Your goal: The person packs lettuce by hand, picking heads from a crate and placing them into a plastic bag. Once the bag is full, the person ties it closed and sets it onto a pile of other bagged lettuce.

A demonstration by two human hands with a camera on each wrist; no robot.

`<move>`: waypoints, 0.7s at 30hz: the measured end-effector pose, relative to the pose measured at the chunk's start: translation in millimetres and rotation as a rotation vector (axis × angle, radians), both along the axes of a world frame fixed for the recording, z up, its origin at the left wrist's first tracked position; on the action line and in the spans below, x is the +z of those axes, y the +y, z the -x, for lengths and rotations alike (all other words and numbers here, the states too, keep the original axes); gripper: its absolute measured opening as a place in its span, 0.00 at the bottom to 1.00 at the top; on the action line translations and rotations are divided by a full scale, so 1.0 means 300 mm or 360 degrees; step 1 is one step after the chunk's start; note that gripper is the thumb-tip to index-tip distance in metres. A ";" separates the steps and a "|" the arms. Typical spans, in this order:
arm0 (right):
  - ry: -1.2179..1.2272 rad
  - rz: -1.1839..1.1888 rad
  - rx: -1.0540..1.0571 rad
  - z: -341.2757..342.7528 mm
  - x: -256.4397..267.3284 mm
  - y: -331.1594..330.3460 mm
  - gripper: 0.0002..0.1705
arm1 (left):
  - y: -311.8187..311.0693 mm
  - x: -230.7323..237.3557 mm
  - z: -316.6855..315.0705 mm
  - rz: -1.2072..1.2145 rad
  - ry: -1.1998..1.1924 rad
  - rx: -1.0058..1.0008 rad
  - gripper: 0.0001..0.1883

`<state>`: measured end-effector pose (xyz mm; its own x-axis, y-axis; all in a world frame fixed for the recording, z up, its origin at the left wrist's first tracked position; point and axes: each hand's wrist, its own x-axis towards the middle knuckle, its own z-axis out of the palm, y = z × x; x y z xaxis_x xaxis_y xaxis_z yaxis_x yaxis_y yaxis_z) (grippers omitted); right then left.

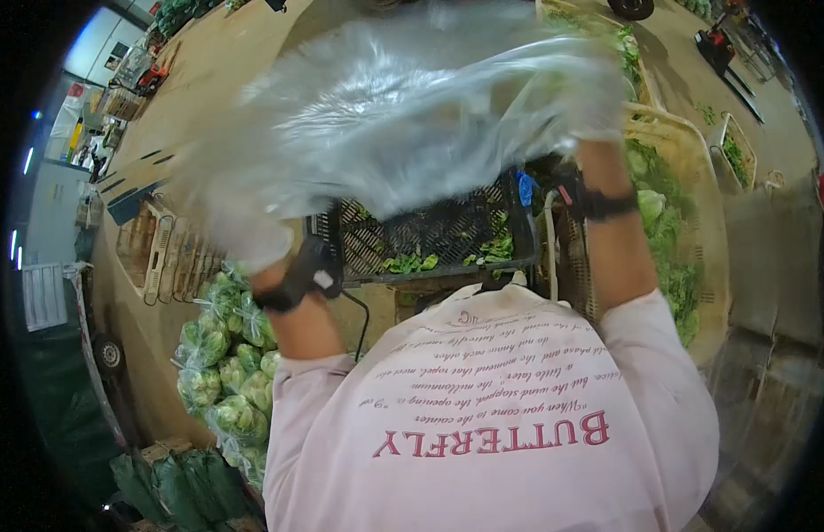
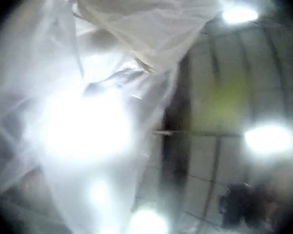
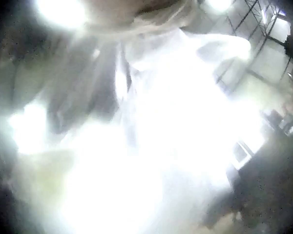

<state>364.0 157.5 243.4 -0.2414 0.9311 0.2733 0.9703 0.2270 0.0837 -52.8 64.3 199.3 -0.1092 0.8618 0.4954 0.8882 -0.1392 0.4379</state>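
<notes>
A large clear plastic bag [image 1: 403,106], blurred by motion, spreads between both raised hands above a black crate. My left hand [image 1: 251,241], in a whitish glove, grips the bag's left side. At the opposite side, my gloved right hand [image 1: 596,105] holds the bag near its edge. In the left wrist view, the glove [image 2: 151,29] and hanging film show under bright lamps. Glare covers most of the plastic [image 3: 156,107] in the right wrist view. The fingers themselves are blurred or hidden by plastic. Below, the black crate [image 1: 412,273] contains scattered green leaves.
Bagged green heads of vegetable [image 1: 243,377] are piled at the left. To the right stands a pale crate [image 1: 709,239] of leafy greens. Another slatted crate [image 1: 159,257] sits at the left, and a pallet jack [image 1: 718,53] stands at the far right.
</notes>
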 end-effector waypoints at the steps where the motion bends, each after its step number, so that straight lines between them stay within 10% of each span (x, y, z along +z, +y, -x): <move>1: 0.0071 0.0094 -0.0014 0.013 -0.015 -0.023 0.12 | 0.015 -0.077 0.004 0.0010 0.0081 0.0080 0.11; 5: 0.0397 0.0485 -0.0086 0.092 -0.219 -0.094 0.19 | 0.044 -0.355 0.038 0.0071 0.0453 0.0387 0.14; 7: 0.0212 0.1422 0.0247 -0.005 -0.611 -0.125 0.17 | -0.039 -0.602 0.047 0.0584 -0.1101 0.0261 0.10; 10: 0.0959 0.1422 -0.0381 -0.057 -0.717 -0.290 0.15 | -0.186 -0.537 -0.043 0.0849 -0.2012 0.0492 0.13; 12: 0.2546 0.1658 -0.0677 -0.046 -0.767 -0.327 0.13 | -0.192 -0.596 -0.045 0.0858 -0.2901 0.0370 0.10; 13: 0.2711 0.1891 -0.0768 -0.057 -0.769 -0.316 0.12 | -0.167 -0.684 -0.011 0.0970 -0.3289 0.0235 0.09; 14: 0.2694 0.1944 -0.0752 -0.054 -0.729 -0.302 0.12 | -0.149 -0.755 0.029 0.1009 -0.3042 -0.0074 0.06; 15: 0.2674 0.1998 -0.0735 -0.047 -0.679 -0.280 0.11 | -0.126 -0.622 -0.056 0.0835 -0.2942 0.0517 0.06; 19: 0.2687 0.1606 -0.1274 -0.070 -0.622 -0.188 0.14 | -0.070 -0.532 -0.114 0.0803 -0.2096 -0.0124 0.16; 21: 0.3047 0.2003 -0.0895 -0.263 -0.870 -0.092 0.18 | -0.056 -0.543 -0.073 0.1334 -0.1765 -0.0597 0.23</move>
<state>442.7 129.9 -17.5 -0.2631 0.6193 -0.7398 -0.2799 -0.7828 -0.5558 -30.8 47.5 36.4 0.1994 0.9149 -0.3510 0.0106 0.3562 0.9343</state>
